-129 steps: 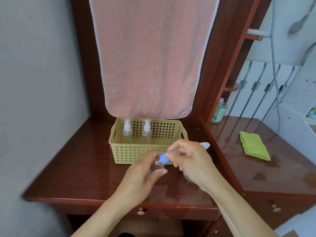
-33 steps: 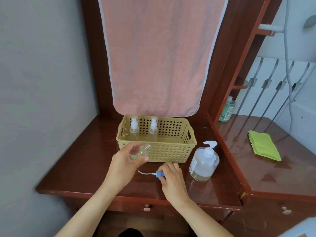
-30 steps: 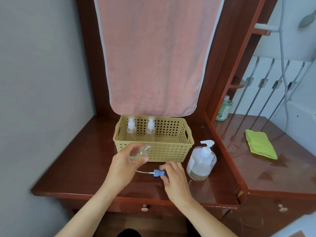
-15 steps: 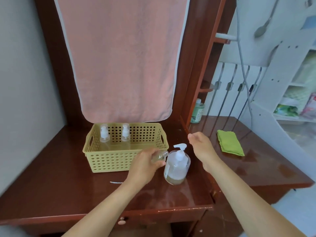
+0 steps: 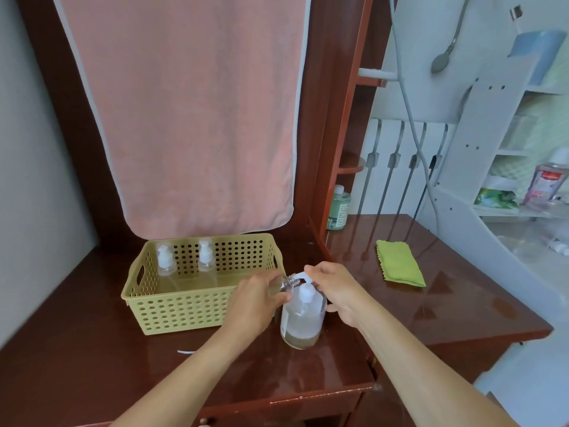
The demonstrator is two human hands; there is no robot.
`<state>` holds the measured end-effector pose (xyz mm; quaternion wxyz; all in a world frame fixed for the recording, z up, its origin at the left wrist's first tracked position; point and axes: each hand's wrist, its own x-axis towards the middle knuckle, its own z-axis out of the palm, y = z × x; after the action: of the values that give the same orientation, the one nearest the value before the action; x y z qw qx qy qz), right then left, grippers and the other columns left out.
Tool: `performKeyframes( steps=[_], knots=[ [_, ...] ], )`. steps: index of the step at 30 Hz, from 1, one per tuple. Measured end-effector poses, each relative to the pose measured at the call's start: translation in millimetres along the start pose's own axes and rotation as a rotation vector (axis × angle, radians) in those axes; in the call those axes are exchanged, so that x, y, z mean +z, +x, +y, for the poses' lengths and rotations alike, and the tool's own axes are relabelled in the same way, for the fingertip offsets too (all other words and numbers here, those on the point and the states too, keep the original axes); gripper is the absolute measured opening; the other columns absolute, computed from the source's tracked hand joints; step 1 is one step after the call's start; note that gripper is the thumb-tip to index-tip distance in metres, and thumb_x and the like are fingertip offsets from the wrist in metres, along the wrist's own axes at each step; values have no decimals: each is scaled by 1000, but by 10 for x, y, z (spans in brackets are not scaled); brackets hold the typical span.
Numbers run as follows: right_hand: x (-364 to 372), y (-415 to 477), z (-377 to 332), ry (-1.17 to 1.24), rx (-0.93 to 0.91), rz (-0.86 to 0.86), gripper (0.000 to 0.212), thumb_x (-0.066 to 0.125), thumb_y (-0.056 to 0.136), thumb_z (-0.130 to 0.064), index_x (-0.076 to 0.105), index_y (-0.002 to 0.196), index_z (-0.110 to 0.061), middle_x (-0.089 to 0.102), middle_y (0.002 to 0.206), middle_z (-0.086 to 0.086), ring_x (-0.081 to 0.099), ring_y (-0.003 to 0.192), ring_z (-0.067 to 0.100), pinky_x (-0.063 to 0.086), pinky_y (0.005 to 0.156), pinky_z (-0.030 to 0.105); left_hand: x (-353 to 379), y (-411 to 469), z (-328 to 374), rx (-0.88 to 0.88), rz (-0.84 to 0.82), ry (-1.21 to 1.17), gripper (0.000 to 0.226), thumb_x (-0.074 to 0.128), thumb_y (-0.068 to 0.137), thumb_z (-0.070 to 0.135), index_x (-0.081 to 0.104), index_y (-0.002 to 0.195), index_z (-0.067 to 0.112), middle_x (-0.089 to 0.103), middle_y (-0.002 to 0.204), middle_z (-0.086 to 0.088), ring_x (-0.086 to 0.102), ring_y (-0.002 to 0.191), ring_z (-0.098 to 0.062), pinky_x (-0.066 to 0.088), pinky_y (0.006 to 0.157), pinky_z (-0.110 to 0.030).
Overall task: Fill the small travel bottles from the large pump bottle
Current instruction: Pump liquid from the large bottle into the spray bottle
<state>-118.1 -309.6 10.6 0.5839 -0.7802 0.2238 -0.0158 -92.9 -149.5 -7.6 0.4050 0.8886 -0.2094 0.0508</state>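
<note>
The right hand (image 5: 335, 291) now grips the head of the pump bottle (image 5: 303, 318); the small bottle (image 5: 284, 283), held in the left hand (image 5: 252, 300), has reached its nozzle.

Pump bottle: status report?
Left hand grips small travel bottle, neck at spout. Right hand grips large pump bottle head. Nothing in the way.

Pump bottle (image 5: 301, 318): clear, white pump, upright on bench, low yellowish liquid. Open bottle (image 5: 284, 283): clear, tilted, neck at spout, in left hand (image 5: 252, 303). Left capped bottle (image 5: 166, 266), right capped bottle (image 5: 206, 260): upright in basket (image 5: 178, 312), far left.
</note>
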Motion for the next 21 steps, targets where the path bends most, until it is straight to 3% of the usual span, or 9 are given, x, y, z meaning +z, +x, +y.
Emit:
performKeyframes(
  steps=[3,10,12,14,16,18,21],
  knots=[
    [-14,9,-13,-7,5,-10,27,53,95,-36,58,92,-10,49,91,5,46,86,19,46,86,40,25,31,-17,3,-3,-1,43,74,80,33,62,121,28,65,118,7,59,111,-16,48,92,-38],
    [75,77,58,-78,-17,24,25,50,96,-31,47,76,-18,46,77,-3,40,69,12,36,66,28,106,39,-63,1,-7,26,48,74,80,34,60,125,27,65,120,7,59,111,-16,47,89,-34],
    [48,53,48,-70,-2,-2,23,51,97,-32,49,80,-16,51,84,-1,44,76,14,38,72,31,110,28,-59,2,-9,19,45,73,80,34,61,123,27,66,117,8,59,108,-15,47,86,-32],
    [-11,33,12,-31,42,-52,20,52,96,-33,53,90,-14,57,107,4,51,99,21,41,83,39,112,20,-53,11,-11,12,39,73,80,34,64,117,27,67,111,8,60,105,-16,46,82,-31],
    [-75,40,-31,-16,74,-86,20,54,96,-33,56,96,-13,52,126,7,45,121,26,41,95,50,106,21,-40,14,-8,-11,36,73,80,33,65,114,26,68,109,8,60,105,-15,45,80,-29],
    [-94,72,-59,-35,70,-99,19,55,95,-33,56,97,-13,49,131,9,41,127,28,39,102,54,102,30,-43,16,0,-32,33,74,80,32,66,111,26,68,104,9,60,102,-14,44,77,-29],
    [-28,125,-35,-90,63,-91,18,52,96,-33,54,92,-15,51,128,11,46,119,28,42,100,48,134,39,-92,33,4,-19,24,74,79,31,65,101,26,60,87,13,59,91,-14,39,70,-27]
  ],
)
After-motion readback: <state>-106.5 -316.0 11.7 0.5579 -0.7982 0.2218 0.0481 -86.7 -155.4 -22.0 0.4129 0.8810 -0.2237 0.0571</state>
